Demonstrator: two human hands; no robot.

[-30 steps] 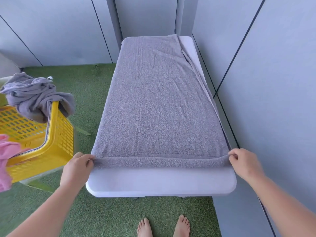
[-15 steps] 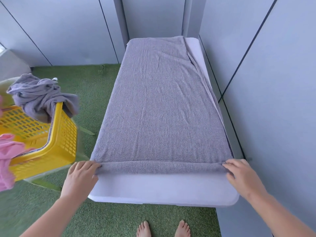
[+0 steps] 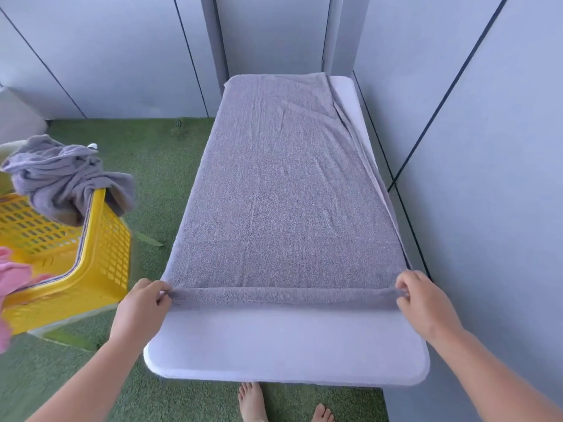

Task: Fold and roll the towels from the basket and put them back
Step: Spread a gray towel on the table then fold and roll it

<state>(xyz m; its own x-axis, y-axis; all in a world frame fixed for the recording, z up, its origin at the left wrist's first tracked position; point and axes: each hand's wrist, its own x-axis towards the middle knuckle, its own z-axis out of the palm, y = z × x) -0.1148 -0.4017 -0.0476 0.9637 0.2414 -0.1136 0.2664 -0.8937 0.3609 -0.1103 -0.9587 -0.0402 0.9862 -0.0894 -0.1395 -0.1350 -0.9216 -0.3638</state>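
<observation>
head view: a grey towel (image 3: pixel 286 193) lies spread lengthwise over a white table (image 3: pixel 286 348) and covers most of the top. its terry pile is plain and even, with faint creases near the middle and a diagonal wrinkle toward the far right corner. its left edge runs along the table's left edge. its right side is folded in on a slant, so a bare strip of table shows on the far right. the near end is turned into a narrow roll (image 3: pixel 283 296) that runs straight across the table, and bare table lies between the roll and the near edge.

the left hand (image 3: pixel 143 306) pinches the roll's left end with curled fingers and thumb. the right hand (image 3: pixel 423 303) grips the roll's right end the same way, fingers curled round it.

left of the table a yellow slotted basket (image 3: pixel 100 263) stands tilted on green turf (image 3: pixel 158 166). a crumpled second towel (image 3: pixel 64 181), also grey, hangs over its far rim. a pink cloth (image 3: pixel 12 278) shows at the left edge of the frame, over the basket's near side. grey wall (image 3: pixel 487 147) panels stand close behind and right of the table. bare feet (image 3: pixel 253 403) show below the table's near edge.
</observation>
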